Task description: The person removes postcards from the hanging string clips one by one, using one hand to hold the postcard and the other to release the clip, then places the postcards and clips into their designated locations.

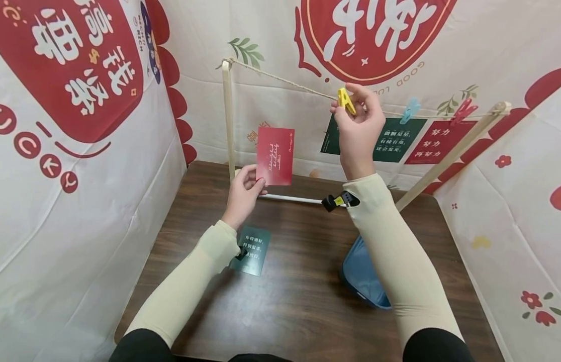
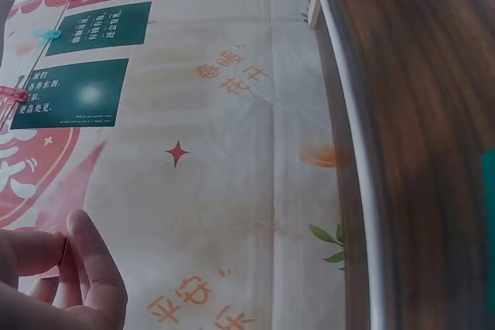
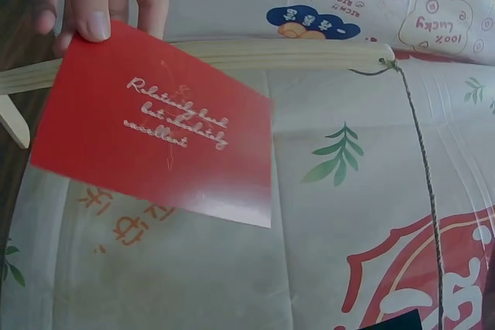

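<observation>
My left hand (image 1: 242,197) pinches a red card (image 1: 275,153) by its lower left corner, thumb in front. White script shows on the card, which the right wrist view gives close up. Higher up, my right hand (image 1: 363,123) grips a yellow clothespin (image 1: 346,102) beside the string (image 1: 289,82); whether it touches the string I cannot tell. Behind that hand hangs a green card (image 1: 331,140), partly hidden; in the left wrist view a pink-red clothespin (image 2: 12,94) holds it. Farther right, a blue clothespin (image 1: 410,110) holds another green card (image 1: 392,140), and a red clothespin (image 1: 463,111) holds a red card (image 1: 439,143).
Wooden posts (image 1: 228,118) carry the string, with a white bar (image 1: 291,199) low between them. On the brown table (image 1: 298,301) lie a green card (image 1: 255,250) under my left wrist and a blue container (image 1: 364,274) beside my right forearm. Printed cloth (image 1: 208,110) surrounds the table.
</observation>
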